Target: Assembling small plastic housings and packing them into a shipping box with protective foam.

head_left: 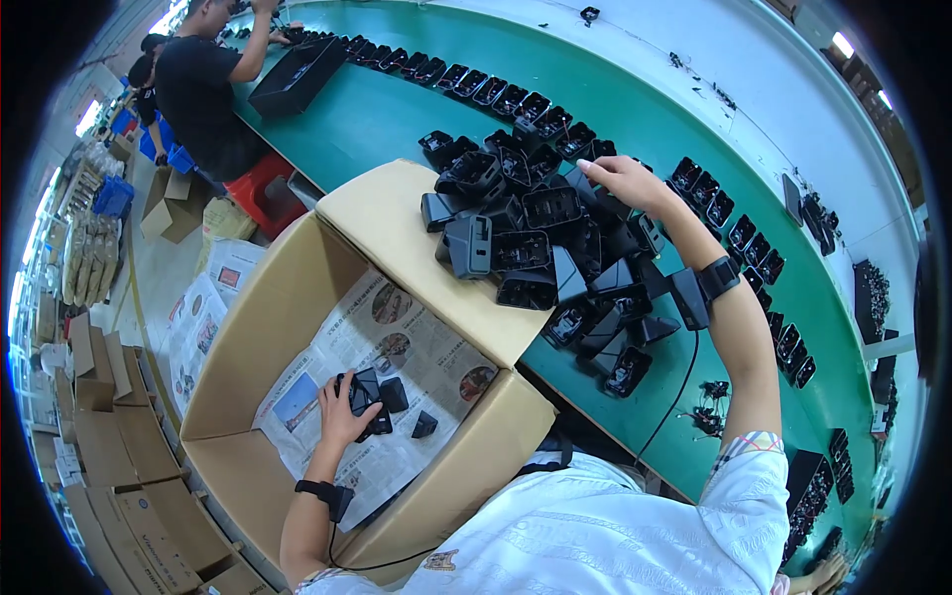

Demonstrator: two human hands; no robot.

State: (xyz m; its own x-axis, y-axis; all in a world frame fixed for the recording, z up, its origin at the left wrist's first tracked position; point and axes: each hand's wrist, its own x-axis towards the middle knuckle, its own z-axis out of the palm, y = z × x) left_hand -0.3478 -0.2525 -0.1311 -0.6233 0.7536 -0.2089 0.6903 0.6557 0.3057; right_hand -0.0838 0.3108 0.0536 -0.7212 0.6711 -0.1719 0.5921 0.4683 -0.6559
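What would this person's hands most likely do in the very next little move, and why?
Probably the left hand lifts the black plastic parts it grips out of the cardboard box, toward the heap on the green table. Few parts remain on the newspaper, and the right hand rests on the heap. The reverse, setting them down, is possible.

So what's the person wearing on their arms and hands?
Both hands, left hand and right hand, are bare, no gloves. Each wrist carries a black wristband with a small black box; a thin black cable trails from the right one. Short white sleeves have plaid-trimmed cuffs.
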